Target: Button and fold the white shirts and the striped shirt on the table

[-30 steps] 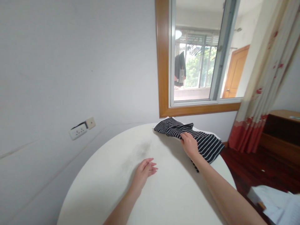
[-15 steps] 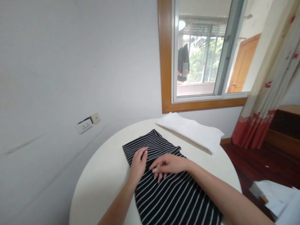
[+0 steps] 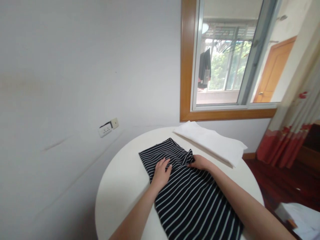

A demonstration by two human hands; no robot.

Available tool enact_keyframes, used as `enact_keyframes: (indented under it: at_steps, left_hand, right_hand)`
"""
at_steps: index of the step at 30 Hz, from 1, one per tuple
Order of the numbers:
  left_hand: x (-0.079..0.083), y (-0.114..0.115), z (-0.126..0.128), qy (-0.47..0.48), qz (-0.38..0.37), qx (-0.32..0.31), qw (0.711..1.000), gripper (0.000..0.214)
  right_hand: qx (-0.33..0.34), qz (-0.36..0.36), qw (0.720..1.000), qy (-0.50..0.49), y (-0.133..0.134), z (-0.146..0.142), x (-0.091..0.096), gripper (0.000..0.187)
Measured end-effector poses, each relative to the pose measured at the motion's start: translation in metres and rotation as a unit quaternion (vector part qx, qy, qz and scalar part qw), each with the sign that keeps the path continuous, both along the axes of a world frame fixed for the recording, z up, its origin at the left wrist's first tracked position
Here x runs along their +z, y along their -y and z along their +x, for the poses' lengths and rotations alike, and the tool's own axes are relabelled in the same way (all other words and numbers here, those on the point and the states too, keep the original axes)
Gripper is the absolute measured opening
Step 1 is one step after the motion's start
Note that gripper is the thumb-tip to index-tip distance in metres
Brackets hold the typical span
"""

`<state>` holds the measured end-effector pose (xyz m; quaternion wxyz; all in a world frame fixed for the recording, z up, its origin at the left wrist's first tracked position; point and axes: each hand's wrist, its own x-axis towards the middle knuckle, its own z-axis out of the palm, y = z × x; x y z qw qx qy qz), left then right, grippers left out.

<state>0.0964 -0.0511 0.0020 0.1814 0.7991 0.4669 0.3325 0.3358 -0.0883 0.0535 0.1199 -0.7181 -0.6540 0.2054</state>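
A black garment with white stripes (image 3: 192, 200) is spread over the round white table (image 3: 120, 180), running off the near edge of the view. Resting on its left part is my left hand (image 3: 161, 171), palm down with the fingers stretched out. My right hand (image 3: 199, 162) is at the garment's right edge, its fingers closed on the cloth beside a small bunched-up fold (image 3: 188, 157). Part of the right fingertips is hidden by the fabric. The garment's far end lies flat.
Folded white cloth (image 3: 212, 141) lies at the table's far right. Behind it are a wood-framed window (image 3: 187, 66) and a red-and-cream curtain (image 3: 277, 143). A wall socket (image 3: 105, 130) is on the left, and a white item (image 3: 300, 216) sits low on the right.
My right hand has moved right from the garment's middle to its edge, taking hold of cloth and raising a fold. My left hand has flattened onto the garment. The view has shifted left.
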Motion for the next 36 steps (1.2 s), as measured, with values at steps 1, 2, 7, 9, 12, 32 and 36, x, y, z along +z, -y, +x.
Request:
enact_keyframes:
  at_steps: [1,2,7,9,12,32,36]
  left_hand:
    - [0.002,-0.002,-0.001,0.044,-0.018,-0.002,0.999,0.041]
    - [0.005,-0.003,-0.001,0.092,-0.036,-0.002,0.995,0.039]
    - [0.022,-0.012,-0.015,0.272,-0.053,0.045,0.960,0.030]
    - [0.027,-0.018,-0.025,0.304,-0.035,0.076,0.949,0.029]
    - [0.033,-0.027,-0.041,0.320,-0.014,0.133,0.938,0.028]
    - [0.065,0.036,-0.030,-0.132,0.056,-0.277,0.950,0.033]
    - [0.067,0.045,-0.052,-0.195,-0.030,-0.312,0.929,0.055]
  right_hand:
    - [-0.007,0.008,1.000,0.016,-0.003,-0.001,0.004,0.050]
    - [-0.010,0.018,0.999,0.038,-0.006,0.000,0.010,0.049]
    - [-0.035,0.126,0.975,0.178,-0.017,-0.003,0.075,0.031]
    - [-0.044,0.185,0.954,0.233,-0.009,-0.019,0.100,0.034]
    - [0.039,0.236,0.928,0.284,0.024,-0.059,0.108,0.033]
    - [0.150,0.151,0.953,0.216,0.159,-0.051,0.025,0.037]
    - [0.097,0.104,0.956,0.258,0.174,-0.046,0.018,0.044]
